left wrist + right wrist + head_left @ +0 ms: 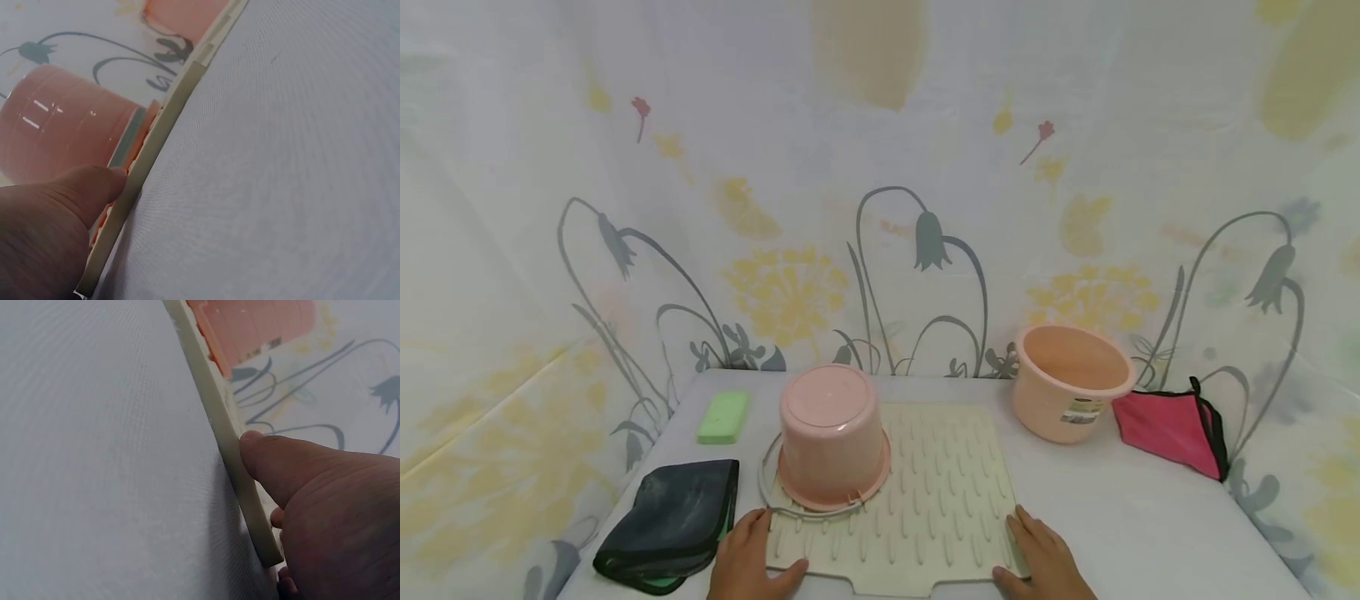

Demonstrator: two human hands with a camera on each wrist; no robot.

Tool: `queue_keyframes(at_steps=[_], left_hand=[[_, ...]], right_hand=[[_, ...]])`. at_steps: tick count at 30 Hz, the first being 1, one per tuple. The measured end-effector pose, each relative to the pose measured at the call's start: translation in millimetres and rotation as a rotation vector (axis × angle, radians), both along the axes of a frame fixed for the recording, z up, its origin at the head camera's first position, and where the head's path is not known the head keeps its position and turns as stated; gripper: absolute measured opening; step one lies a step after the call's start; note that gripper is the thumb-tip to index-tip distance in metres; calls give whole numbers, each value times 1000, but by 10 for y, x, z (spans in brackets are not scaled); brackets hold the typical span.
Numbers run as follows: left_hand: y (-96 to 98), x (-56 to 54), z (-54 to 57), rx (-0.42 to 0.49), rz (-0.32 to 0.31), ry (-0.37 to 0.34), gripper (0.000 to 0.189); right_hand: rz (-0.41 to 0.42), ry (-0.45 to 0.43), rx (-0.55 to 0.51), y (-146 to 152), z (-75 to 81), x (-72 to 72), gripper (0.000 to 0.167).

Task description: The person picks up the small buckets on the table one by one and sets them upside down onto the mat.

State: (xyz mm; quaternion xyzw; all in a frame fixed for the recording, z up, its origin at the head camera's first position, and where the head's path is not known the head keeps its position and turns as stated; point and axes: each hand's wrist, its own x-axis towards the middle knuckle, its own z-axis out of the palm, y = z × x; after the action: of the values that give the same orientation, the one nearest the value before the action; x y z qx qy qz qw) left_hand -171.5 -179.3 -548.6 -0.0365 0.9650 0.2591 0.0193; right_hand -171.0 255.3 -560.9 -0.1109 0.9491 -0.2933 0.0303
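Head view, left grip (747, 558), right grip (1045, 560) holding board (951, 500), upturned bucket (831, 437) atop

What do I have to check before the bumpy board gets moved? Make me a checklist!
1. Both sides held: ok. The left hand and right hand are at the near corners of the board.
2. Pink bucket wide end down: ok. The pink bucket is upside down on the board.
3. Bucket in the middle: not ok. It sits toward the left, so that side may feel heavier.
4. Bucket's handle not touching the left hand: cannot tell. They're very close.
5. Peach bucket off the board: ok. The peach bucket stands beside it.
6. Nothing under the pink bucket: cannot tell. It's hidden.
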Motion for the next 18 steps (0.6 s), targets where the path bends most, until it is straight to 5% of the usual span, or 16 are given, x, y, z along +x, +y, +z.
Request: queue_keyframes(at_steps=[18], left_hand=[[3, -27, -37, -22, 4, -10, 104]], right_hand=[[40, -101, 108, 48, 167, -148, 87]])
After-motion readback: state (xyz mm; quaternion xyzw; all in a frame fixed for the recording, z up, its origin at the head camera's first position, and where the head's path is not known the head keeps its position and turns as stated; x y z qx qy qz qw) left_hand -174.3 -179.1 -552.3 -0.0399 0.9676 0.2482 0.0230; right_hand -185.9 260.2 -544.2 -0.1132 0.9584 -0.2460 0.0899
